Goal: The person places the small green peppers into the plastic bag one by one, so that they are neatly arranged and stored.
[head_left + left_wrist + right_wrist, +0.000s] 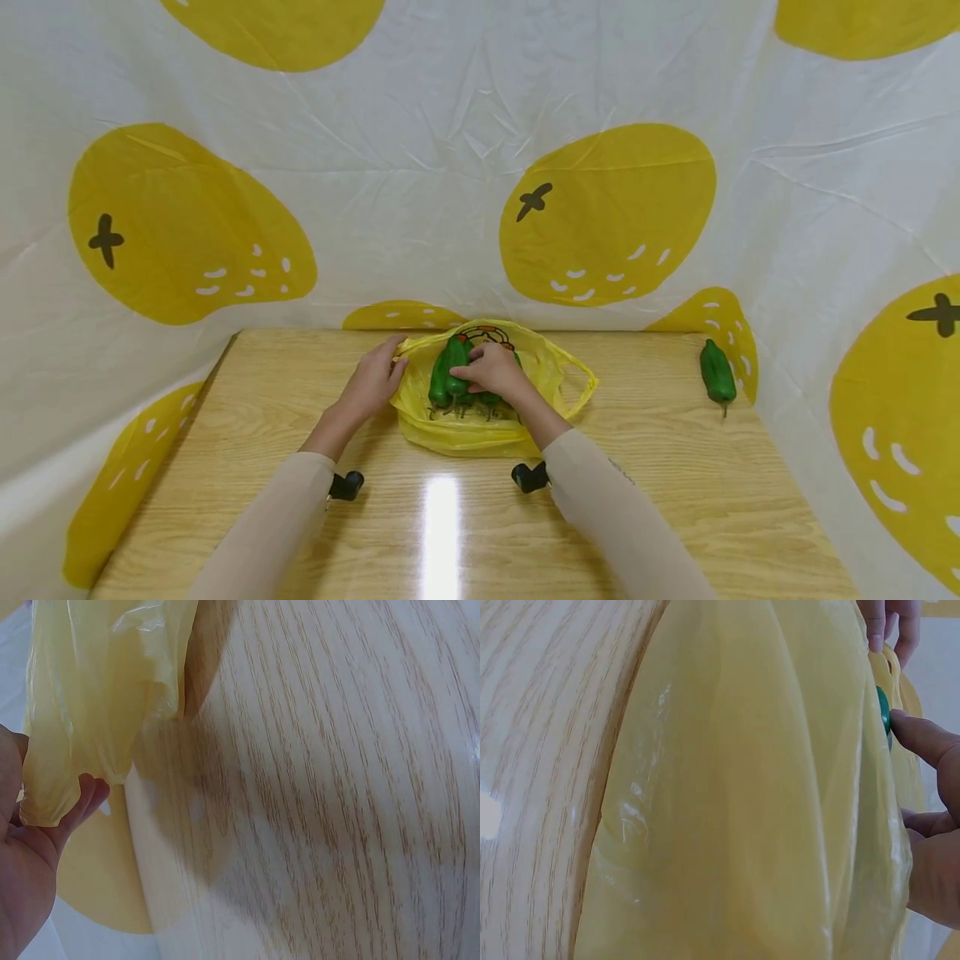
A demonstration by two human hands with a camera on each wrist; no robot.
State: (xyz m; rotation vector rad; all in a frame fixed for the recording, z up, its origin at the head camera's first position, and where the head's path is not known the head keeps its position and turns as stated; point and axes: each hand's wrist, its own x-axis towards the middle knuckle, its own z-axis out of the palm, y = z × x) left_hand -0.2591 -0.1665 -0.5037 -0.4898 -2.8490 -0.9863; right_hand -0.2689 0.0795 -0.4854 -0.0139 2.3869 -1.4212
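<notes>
A yellow plastic bag (465,440) lies on the table with its mouth spread, several green peppers (438,383) inside, their stems toward the person. At the bag's left rim, my left hand (375,379) grips the plastic between thumb and fingers. The left wrist view shows the bag's edge (97,712) passing between thumb and fingers of that hand (30,870). Over the opening, my right hand (498,371) holds a green pepper (456,354), thumb on its side. In the right wrist view the bag's wall hides most of this pepper (883,709) beside the thumb.
One more green pepper (717,371) lies at the table's right edge, near the curtain. The wooden table (637,517) is bounded by a white curtain (420,208) printed with yellow fruit. A handle loop (588,385) of the bag sticks out to the right.
</notes>
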